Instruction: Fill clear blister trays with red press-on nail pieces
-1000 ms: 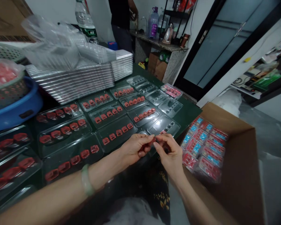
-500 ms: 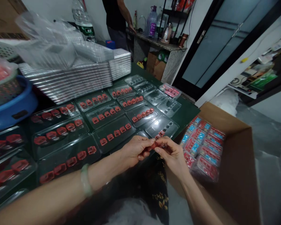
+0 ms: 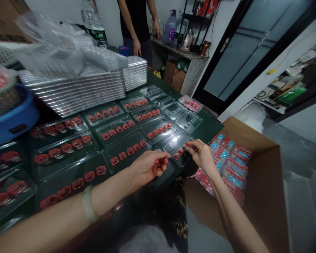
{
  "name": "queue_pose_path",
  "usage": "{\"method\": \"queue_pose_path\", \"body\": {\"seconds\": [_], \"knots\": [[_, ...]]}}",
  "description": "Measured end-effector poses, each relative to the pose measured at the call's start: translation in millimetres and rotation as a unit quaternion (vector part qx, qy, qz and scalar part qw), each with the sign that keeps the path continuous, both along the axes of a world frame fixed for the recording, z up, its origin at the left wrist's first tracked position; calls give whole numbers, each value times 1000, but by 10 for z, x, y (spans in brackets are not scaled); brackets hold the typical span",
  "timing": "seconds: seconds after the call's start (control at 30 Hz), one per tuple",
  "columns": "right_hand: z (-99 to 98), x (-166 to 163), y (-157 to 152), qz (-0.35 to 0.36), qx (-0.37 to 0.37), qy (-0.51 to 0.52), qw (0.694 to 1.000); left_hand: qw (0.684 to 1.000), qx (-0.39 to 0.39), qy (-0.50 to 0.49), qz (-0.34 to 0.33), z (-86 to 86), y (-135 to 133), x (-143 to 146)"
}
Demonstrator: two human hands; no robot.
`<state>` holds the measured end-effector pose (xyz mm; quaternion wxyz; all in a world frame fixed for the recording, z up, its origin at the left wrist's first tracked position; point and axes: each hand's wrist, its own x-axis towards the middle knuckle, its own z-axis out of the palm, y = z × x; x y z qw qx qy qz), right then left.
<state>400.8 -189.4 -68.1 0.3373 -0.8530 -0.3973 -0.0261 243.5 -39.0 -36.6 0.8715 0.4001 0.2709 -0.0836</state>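
My left hand [image 3: 149, 165], a pale green bangle on its wrist, hovers over the near edge of the table. Its fingers are curled round small red plastic pieces [image 3: 156, 164], partly hidden in the palm. My right hand [image 3: 201, 154] pinches a small red piece at the row of slots in a clear plastic tray [image 3: 171, 142]. Other red pieces [image 3: 177, 155] sit in the near slots of that row; the fingertips cover part of it. To the left lie several clear trays [image 3: 129, 138], each with a row of red pieces.
Four-sided cardboard box [image 3: 265, 168] at right holds several filled packs [image 3: 235, 168]. Unfilled trays [image 3: 151, 91] lie at the far end beside a pink pack [image 3: 191, 103]. Stacked clear trays [image 3: 79, 88] and a blue basin [image 3: 15, 119] stand at left. A person [image 3: 135, 24] stands behind.
My right hand has moved away from my left, forward and right, to the tray's slots. My left hand has shifted slightly left. The person behind has moved right, with both arms now showing.
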Motion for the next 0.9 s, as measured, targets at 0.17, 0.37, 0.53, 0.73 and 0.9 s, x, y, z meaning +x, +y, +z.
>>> {"method": "queue_pose_path", "body": {"seconds": [0.17,0.37,0.53,0.73,0.9], "knots": [[1,81,45,22,-96,-52,994,1000,11,15,18,70,78,-45],[85,84,109,-5,-193,-54,980,1000,1,17,18,97,89,-34],[29,-10,194,-44,-233,-96,967,999,-32,-3,7,16,115,-28],[95,83,110,28,-201,-58,977,986,-148,-66,37,-6,123,3],[362,-185,21,26,-21,-11,999,975,-192,-106,30,11,81,26]]}}
